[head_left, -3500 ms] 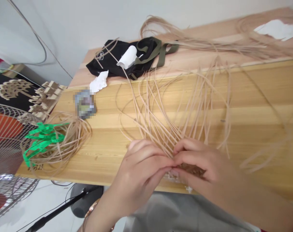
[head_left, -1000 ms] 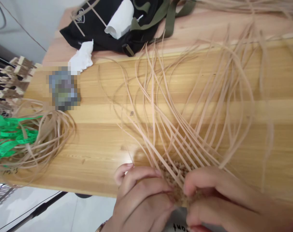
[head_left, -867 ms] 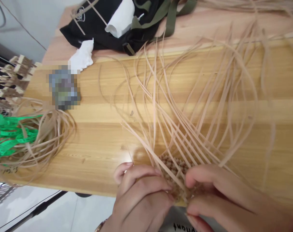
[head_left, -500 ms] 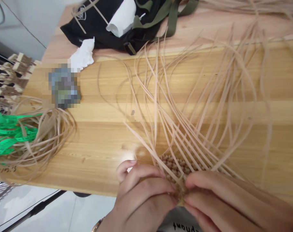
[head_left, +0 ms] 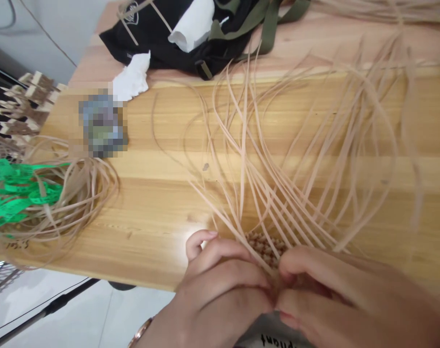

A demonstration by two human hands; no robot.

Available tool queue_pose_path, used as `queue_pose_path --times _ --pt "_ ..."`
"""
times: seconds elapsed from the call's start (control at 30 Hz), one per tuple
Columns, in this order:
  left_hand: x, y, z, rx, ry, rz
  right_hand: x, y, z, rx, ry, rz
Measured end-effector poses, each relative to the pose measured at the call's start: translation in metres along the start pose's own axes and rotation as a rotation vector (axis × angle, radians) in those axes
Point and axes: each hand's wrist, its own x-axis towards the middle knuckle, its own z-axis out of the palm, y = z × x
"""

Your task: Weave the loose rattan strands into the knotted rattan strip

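Both hands meet at the near edge of a small woven piece (head_left: 265, 246) made of pale flat strips. My left hand (head_left: 227, 285) has its fingers curled and pressed together on the weave's edge from the left. From the right, my right hand (head_left: 325, 285) pinches the same edge, thumb and fingertips close to the left ones. Between the fingertips the pinched spot is mostly covered. Long loose strips (head_left: 274, 193) fan out from the weave, away from me across the wooden table (head_left: 151, 203).
A coil of strips (head_left: 93, 193) tied with green ribbon (head_left: 42, 191) lies at the left. Farther back are a blurred-out square item (head_left: 103, 125), crumpled white tissue (head_left: 133, 79) and a black bag (head_left: 154, 43) with green straps. More strips (head_left: 387, 12) lie at the far right.
The whole view has shifted slightly, so the table items appear farther right. My fingertips have drawn closer together over the weave's edge, and my right hand covers more of it.
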Motion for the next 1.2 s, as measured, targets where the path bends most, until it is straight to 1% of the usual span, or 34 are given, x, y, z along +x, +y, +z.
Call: queue_pose_path --times 0.03,0.1,0.17,0.23,0.37,0.53,0.63,0.8,1.0,1.07,1.2 --pt "0.002 -0.001 -0.001 -0.025 -0.009 0.006 0.001 0.001 -0.004 0.017 -0.051 -0.048" --pt "0.007 -0.002 -0.003 -0.08 -0.018 -0.001 0.003 0.008 -0.011 0.036 -0.135 -0.225" --pt "0.012 -0.003 -0.005 -0.09 -0.003 -0.029 0.008 0.016 -0.014 0.046 -0.182 -0.393" --pt "0.016 -0.004 -0.006 -0.067 0.004 -0.024 0.013 0.022 -0.016 0.083 -0.214 -0.458" --pt "0.02 -0.007 -0.009 -0.006 -0.024 0.028 0.025 0.023 -0.021 0.201 -0.289 -0.401" --pt "0.027 -0.01 -0.013 0.005 -0.108 0.057 0.043 0.019 -0.033 0.308 -0.489 -0.369" --pt "0.031 -0.013 -0.014 -0.037 -0.124 0.078 0.054 0.02 -0.038 0.363 -0.579 -0.36" --pt "0.032 -0.017 -0.011 -0.097 -0.097 0.054 0.065 0.023 -0.037 0.365 -0.623 -0.361" --pt "0.034 -0.019 -0.009 -0.176 -0.125 0.015 0.072 0.026 -0.04 0.374 -0.688 -0.389" --pt "0.034 -0.02 -0.009 -0.183 -0.128 0.0 0.073 0.027 -0.043 0.367 -0.722 -0.359" --pt "0.035 -0.019 -0.008 -0.191 -0.122 -0.008 0.072 0.027 -0.046 0.383 -0.795 -0.233"
